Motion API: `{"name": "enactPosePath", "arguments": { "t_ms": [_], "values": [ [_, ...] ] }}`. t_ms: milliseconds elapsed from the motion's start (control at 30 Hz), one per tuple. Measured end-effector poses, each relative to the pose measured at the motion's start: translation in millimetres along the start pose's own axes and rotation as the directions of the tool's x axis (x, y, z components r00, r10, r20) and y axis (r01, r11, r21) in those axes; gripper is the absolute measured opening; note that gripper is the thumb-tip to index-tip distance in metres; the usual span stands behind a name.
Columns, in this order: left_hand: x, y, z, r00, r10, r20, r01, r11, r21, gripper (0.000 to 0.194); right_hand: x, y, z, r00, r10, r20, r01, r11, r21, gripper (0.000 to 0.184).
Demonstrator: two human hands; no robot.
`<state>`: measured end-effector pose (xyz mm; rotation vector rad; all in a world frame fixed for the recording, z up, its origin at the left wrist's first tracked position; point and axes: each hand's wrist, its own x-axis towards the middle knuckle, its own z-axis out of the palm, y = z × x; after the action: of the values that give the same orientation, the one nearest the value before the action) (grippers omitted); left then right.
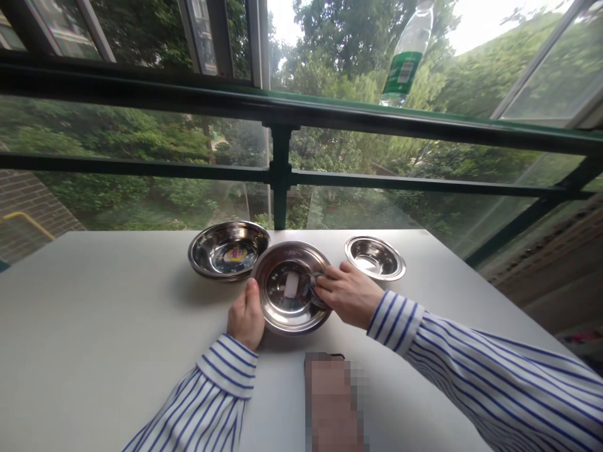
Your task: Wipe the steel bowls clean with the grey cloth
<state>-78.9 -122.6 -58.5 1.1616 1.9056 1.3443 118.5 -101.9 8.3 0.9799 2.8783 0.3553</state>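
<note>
A shiny stainless steel bowl [282, 321] is tipped toward me above the white table, a pale rectangular patch showing on its bottom. My left hand [247, 317] grips its rim at the left, thumb on top. Bunched in the fingers of my right hand [349, 294] is a grey cloth [316, 290], pressed against the bowl's inner right wall. My fingers partly cover the cloth, so its full shape is hidden.
Behind and left sits a stack of larger steel bowls [202, 252] with a sticker inside the top one. A smaller steel bowl [379, 254] stands right on the table [117, 314]. A blurred-out object [332, 402] lies in front. A bottle [402, 66] stands on the green railing [330, 113].
</note>
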Motion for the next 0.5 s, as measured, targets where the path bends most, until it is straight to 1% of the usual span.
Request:
{"name": "enactPosePath", "arguments": {
  "t_ms": [67,167,233,267,333,400,500],
  "values": [
    [1,-1,-0.3,1.0,-0.017,-0.006,0.017,1.0,0.012,0.058,2,-5,4,1.0,0.01,-0.02,-0.009,0.999,0.052,0.018],
    [2,-2,-1.7,0.999,-0.03,-0.01,0.03,0.999,0.024,0.059,0,-22,13,0.997,-0.036,-0.073,0.05,0.977,0.208,0.016],
    [2,-1,-3.2,0.999,-0.033,0.001,0.032,0.999,0.029,0.06,-5,-28,17,0.991,-0.048,-0.126,0.078,0.966,0.247,0.018],
    [3,-1,-3.9,0.999,-0.033,0.012,0.032,0.999,0.03,0.06,-8,-27,19,0.988,-0.039,-0.15,0.075,0.968,0.238,0.02],
    [3,1,-5.2,0.999,-0.031,0.043,0.03,0.999,0.03,0.06,-12,-15,20,0.982,-0.018,-0.189,0.053,0.981,0.184,0.023],
    [2,2,-5.9,0.996,-0.025,0.08,0.023,0.999,0.027,0.059,-13,3,21,0.973,-0.002,-0.232,0.029,0.993,0.113,0.026],
    [1,5,-6.3,0.987,0.0,0.16,-0.003,1.0,0.015,0.056,-5,27,23,0.951,0.031,-0.309,-0.022,0.999,0.033,0.03]
  ]
}}
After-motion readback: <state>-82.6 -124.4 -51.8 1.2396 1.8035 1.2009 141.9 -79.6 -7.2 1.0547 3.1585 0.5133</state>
